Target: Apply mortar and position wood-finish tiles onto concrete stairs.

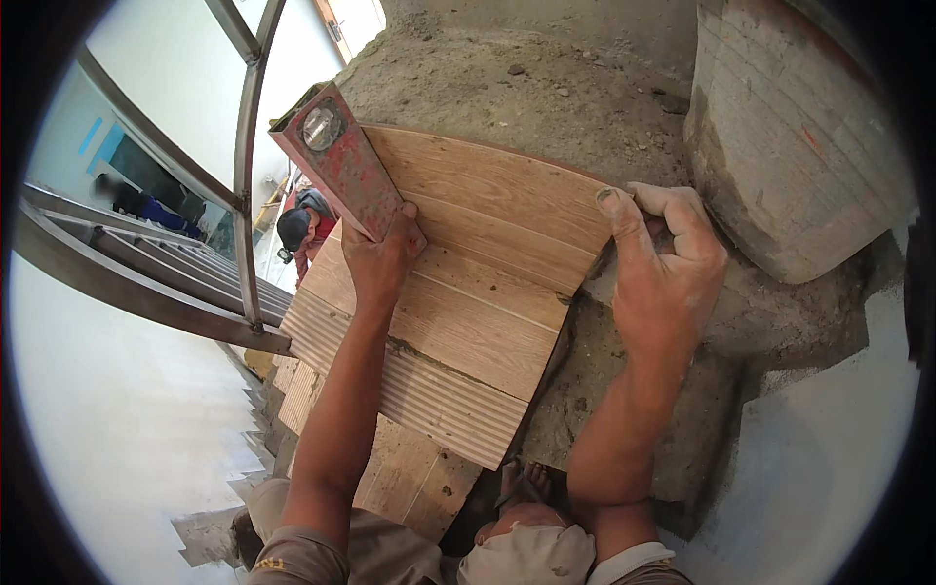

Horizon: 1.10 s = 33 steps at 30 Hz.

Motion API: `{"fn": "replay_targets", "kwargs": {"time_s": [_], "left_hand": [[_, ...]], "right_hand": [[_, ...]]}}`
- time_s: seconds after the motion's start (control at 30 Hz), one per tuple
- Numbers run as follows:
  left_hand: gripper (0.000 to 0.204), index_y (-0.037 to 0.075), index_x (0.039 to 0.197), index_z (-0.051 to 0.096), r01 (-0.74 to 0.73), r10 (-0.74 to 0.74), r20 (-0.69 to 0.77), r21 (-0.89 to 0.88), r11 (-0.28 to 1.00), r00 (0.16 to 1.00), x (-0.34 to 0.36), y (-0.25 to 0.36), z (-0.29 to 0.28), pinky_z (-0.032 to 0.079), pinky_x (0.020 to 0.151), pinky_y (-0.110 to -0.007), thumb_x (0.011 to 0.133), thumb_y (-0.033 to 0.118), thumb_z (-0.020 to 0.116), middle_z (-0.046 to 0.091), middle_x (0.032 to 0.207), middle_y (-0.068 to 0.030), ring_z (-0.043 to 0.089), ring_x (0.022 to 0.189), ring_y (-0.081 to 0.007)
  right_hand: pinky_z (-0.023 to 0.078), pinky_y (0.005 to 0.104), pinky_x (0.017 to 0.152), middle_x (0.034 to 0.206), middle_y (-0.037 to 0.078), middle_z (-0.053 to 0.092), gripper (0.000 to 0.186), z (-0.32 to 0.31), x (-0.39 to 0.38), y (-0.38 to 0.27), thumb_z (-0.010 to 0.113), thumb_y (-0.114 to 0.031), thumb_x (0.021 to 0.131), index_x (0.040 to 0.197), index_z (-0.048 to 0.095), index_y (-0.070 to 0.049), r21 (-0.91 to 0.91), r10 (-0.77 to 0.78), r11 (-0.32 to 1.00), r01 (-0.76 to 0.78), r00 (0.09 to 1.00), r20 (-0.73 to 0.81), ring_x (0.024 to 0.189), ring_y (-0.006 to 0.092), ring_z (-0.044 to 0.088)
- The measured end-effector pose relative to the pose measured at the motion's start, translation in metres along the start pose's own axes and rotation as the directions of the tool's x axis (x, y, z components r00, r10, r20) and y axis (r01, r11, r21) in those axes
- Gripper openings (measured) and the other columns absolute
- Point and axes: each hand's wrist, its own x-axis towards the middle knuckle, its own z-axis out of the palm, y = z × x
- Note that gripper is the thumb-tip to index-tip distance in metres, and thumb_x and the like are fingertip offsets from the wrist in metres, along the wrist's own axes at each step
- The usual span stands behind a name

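In my left hand (380, 258) is a worn red spirit level (351, 175) with a round vial window near its far end. The level lies against the face of an upright wood-look tile (487, 200), its near end at the tile's lower part. My right hand (668, 263) pinches that tile's upper right corner between thumb and fingers, which are dusted with mortar. Below the upright tile is a wood-look stair tread (478, 312) with a ribbed front strip (453, 414). Mortar crumbs dot the tread's surface.
Rough mortar (507, 83) lies behind the upright tile. A dirty grey bucket (790, 146) stands at the right. Along the left runs a metal railing (249, 146). Beyond it, lower down, are a person in a dark cap (294, 229) and another person in blue (156, 210). A lower tiled step (414, 478) lies near my legs.
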Motion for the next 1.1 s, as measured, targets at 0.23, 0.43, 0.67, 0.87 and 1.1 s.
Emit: {"fn": "replay_targets", "kwargs": {"time_s": [0.23, 0.43, 0.67, 0.87, 1.1], "left_hand": [[0.031, 0.004, 0.11, 0.059, -0.015, 0.015, 0.008, -0.034, 0.999, 1.0, 0.003, 0.003, 0.005, 0.047, 0.06, -0.026, 0.088, 0.012, 0.08, 0.065, 0.083, -0.0012, 0.059, 0.069, -0.0103], [0.031, 0.004, 0.111, 0.059, 0.019, -0.019, 0.002, -0.001, 1.0, 1.0, -0.001, 0.011, 0.005, 0.047, 0.06, -0.026, 0.088, 0.011, 0.079, 0.065, 0.086, -0.0012, 0.059, 0.07, -0.0099], [0.035, 0.003, 0.116, 0.058, 0.009, -0.009, 0.017, -0.014, 1.0, 1.0, -0.001, 0.003, 0.003, 0.049, 0.063, -0.027, 0.088, 0.011, 0.078, 0.066, 0.091, -0.0022, 0.06, 0.075, -0.0109], [0.032, 0.003, 0.111, 0.056, -0.023, 0.023, -0.031, 0.017, 1.0, 0.999, -0.003, 0.012, 0.007, 0.048, 0.055, -0.028, 0.089, 0.012, 0.078, 0.066, 0.084, -0.0043, 0.061, 0.066, -0.0126], [0.029, 0.002, 0.105, 0.057, 0.013, -0.013, -0.016, -0.003, 1.0, 1.0, -0.002, 0.015, 0.008, 0.047, 0.049, -0.029, 0.09, 0.013, 0.079, 0.068, 0.08, -0.0067, 0.063, 0.059, -0.0149]], "right_hand": [[0.042, 0.0265, 0.065, 0.081, 0.002, 0.062, 0.024, 0.0, 0.006, 0.003, 0.081, -0.018, 0.088, 0.094, 0.072, 0.003, 0.026, -0.034, 0.999, 0.034, 0.999, 0.0, 0.071, 0.0089, 0.05], [0.045, 0.0292, 0.067, 0.079, 0.005, 0.061, 0.019, 0.0, 0.006, 0.0, 0.08, -0.014, 0.087, 0.092, 0.071, 0.002, 0.055, -0.024, 0.998, 0.024, 1.0, 0.01, 0.071, 0.0136, 0.055], [0.048, 0.0327, 0.069, 0.08, 0.008, 0.061, 0.019, -0.001, 0.002, -0.001, 0.08, -0.012, 0.085, 0.091, 0.07, 0.002, 0.072, -0.014, 0.997, 0.015, 1.0, -0.015, 0.073, 0.0185, 0.059], [0.048, 0.0338, 0.071, 0.08, 0.008, 0.061, 0.02, -0.001, 0.003, -0.002, 0.08, -0.015, 0.087, 0.092, 0.071, 0.002, 0.059, -0.005, 0.998, 0.005, 1.0, 0.002, 0.075, 0.02, 0.06], [0.049, 0.033, 0.069, 0.081, 0.008, 0.062, 0.02, 0.0, 0.004, 0.0, 0.08, -0.015, 0.087, 0.093, 0.071, 0.002, 0.05, -0.007, 0.999, 0.007, 1.0, -0.009, 0.074, 0.0194, 0.061]]}}
